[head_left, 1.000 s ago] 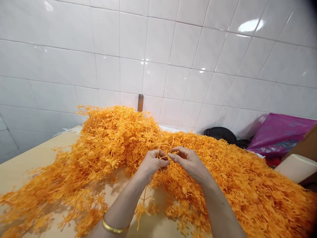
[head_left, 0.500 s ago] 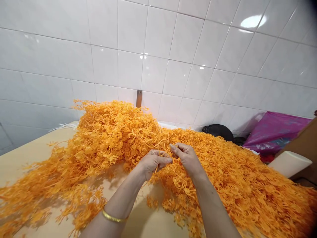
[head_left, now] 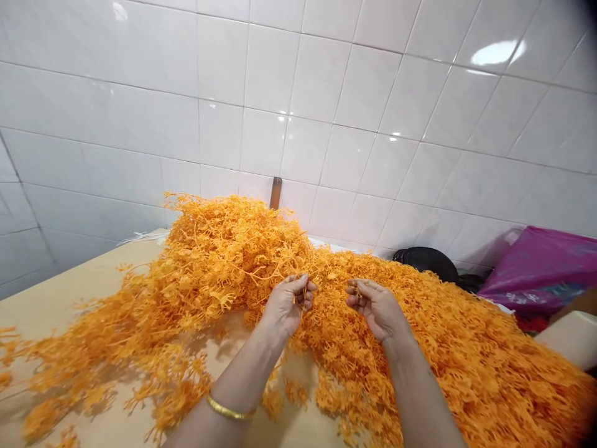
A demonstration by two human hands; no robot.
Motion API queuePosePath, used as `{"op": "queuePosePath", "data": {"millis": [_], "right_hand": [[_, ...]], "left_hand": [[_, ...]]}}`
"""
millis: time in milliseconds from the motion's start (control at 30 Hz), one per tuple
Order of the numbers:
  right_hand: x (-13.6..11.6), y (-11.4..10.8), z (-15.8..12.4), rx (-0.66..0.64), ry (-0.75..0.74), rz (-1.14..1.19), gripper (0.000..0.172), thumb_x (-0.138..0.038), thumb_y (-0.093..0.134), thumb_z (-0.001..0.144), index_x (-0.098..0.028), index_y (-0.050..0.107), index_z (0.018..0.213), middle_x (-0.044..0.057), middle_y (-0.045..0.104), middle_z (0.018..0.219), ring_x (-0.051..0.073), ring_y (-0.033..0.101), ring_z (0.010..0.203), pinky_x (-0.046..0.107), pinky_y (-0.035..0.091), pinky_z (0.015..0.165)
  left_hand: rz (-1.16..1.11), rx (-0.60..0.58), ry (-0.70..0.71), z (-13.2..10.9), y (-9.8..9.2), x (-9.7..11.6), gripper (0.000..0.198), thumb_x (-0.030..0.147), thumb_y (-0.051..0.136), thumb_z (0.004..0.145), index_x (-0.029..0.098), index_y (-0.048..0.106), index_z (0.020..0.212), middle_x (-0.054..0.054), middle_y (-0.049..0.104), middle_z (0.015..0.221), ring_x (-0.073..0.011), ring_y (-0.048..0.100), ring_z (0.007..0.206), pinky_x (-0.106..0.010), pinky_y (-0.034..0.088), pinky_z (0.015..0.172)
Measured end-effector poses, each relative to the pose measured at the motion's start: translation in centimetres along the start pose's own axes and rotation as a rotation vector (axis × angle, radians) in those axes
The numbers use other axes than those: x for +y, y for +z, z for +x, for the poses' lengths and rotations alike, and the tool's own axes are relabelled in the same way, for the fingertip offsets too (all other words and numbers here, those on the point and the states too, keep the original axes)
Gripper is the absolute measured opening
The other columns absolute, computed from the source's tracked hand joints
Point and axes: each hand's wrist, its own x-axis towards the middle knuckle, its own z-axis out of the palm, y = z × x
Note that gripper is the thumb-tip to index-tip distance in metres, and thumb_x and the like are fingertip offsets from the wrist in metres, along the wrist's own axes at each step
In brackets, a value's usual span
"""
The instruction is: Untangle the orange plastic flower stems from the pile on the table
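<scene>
Orange artificial foliage sprigs (head_left: 233, 255), with thin stems and frilly tips, lie in a big heap across the table. In front of the heap, my left hand (head_left: 286, 305) pinches a thin orange stem (head_left: 304, 298) between thumb and fingers. To its right and a small gap away, my right hand (head_left: 375, 305) is closed, thumb and fingertips together. A tiny yellowish bit seems to show at its fingertips, too small to name. More orange foliage (head_left: 433, 336) spreads behind and beside my right hand.
The pale wooden table (head_left: 93, 274) meets a white tiled wall (head_left: 317, 81). A brown strip (head_left: 275, 193) stands against the wall behind the heap. At the right are black round things (head_left: 426, 261), a purple bag (head_left: 536, 267) and a cream-coloured object (head_left: 571, 339).
My hands have drawn apart; they were together at the stem. The right hand has moved right, and the left has turned with its fingers upward. The view has shifted slightly left.
</scene>
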Motion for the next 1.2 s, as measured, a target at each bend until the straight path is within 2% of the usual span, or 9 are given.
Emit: {"op": "queuePosePath", "data": {"millis": [233,333,467,667,733,833,967,1100,1200], "right_hand": [[1.4,1.5,-1.0,-0.343,0.039,-0.128,0.030,-0.035,0.066,0.063,-0.018,0.057,0.086,-0.005,0.044,0.059,0.006,0.040,0.050,0.023,0.040,0.055],[2.0,2.8,-1.5,-0.338,-0.031,-0.226,0.037,-0.038,0.066,0.063,-0.019,0.054,0.092,-0.004,0.047,0.067,0.006,0.041,0.055,0.022,0.038,0.055],[2.5,3.4,-1.4,-0.330,-0.209,-0.274,0.025,-0.040,0.062,0.067,-0.017,0.052,0.071,-0.004,0.044,0.062,0.007,0.039,0.054,0.020,0.033,0.052],[1.8,2.6,-1.1,-0.304,-0.244,-0.225,0.031,-0.042,0.058,0.070,-0.017,0.044,0.058,-0.005,0.039,0.054,0.006,0.037,0.049,0.019,0.032,0.048],[1.4,2.3,-0.9,-0.243,-0.216,-0.144,0.031,-0.043,0.060,0.067,-0.017,0.047,0.058,-0.005,0.041,0.054,0.005,0.038,0.048,0.019,0.032,0.046],[0.8,1.5,-0.2,-0.013,-0.238,0.039,0.030,-0.041,0.066,0.060,-0.017,0.048,0.057,-0.005,0.044,0.055,0.004,0.035,0.045,0.017,0.030,0.041],[-0.2,-0.4,0.7,0.176,-0.161,0.134,0.022,-0.034,0.065,0.059,-0.017,0.051,0.063,-0.005,0.043,0.052,0.004,0.036,0.043,0.017,0.033,0.040],[-0.3,-1.4,0.7,0.232,-0.027,0.002,0.028,-0.028,0.066,0.055,-0.021,0.054,0.079,-0.003,0.052,0.061,0.008,0.046,0.048,0.022,0.041,0.047],[0.1,-1.1,0.5,0.174,-0.066,-0.232,0.041,-0.028,0.069,0.053,-0.024,0.057,0.091,0.003,0.058,0.091,0.015,0.056,0.076,0.026,0.044,0.059]], "left_hand": [[0.031,0.112,0.099,-0.4,0.6,-0.5,0.010,0.006,0.056,0.064,0.012,0.049,0.063,-0.002,0.056,0.051,-0.0068,0.050,0.044,-0.016,0.037,0.043],[0.055,0.102,0.144,-0.3,0.6,-1.1,0.014,0.009,0.060,0.060,0.013,0.047,0.060,0.002,0.052,0.048,-0.0055,0.045,0.041,-0.017,0.033,0.041],[0.152,0.081,0.183,-0.3,0.5,-1.4,0.018,0.015,0.064,0.055,0.014,0.045,0.058,0.005,0.046,0.045,-0.0037,0.037,0.037,-0.017,0.025,0.038],[0.383,-0.007,0.013,-0.6,0.2,-1.3,0.023,0.025,0.067,0.055,0.014,0.046,0.055,0.006,0.038,0.042,-0.0019,0.027,0.035,-0.018,0.012,0.036],[0.437,-0.052,-0.021,-0.6,0.0,-1.1,0.023,0.026,0.066,0.056,0.014,0.047,0.053,0.007,0.035,0.041,-0.0015,0.023,0.033,-0.019,0.008,0.036],[0.421,-0.097,-0.065,-0.3,-0.2,-0.8,0.015,0.022,0.063,0.059,0.013,0.052,0.057,0.008,0.031,0.038,-0.0011,0.020,0.031,-0.019,0.006,0.036],[0.405,0.013,-0.034,-0.1,-0.3,-0.5,0.014,0.020,0.062,0.060,0.014,0.050,0.056,0.006,0.037,0.039,-0.0016,0.026,0.031,-0.017,0.011,0.035],[0.471,0.077,0.055,-0.2,-0.3,-0.9,0.016,0.023,0.062,0.061,0.014,0.049,0.056,0.003,0.047,0.042,-0.0045,0.035,0.032,-0.018,0.021,0.035],[0.491,0.093,0.081,-0.1,-0.3,-1.4,0.014,0.022,0.061,0.061,0.014,0.051,0.058,0.003,0.049,0.041,-0.0050,0.037,0.032,-0.018,0.024,0.036]]}}
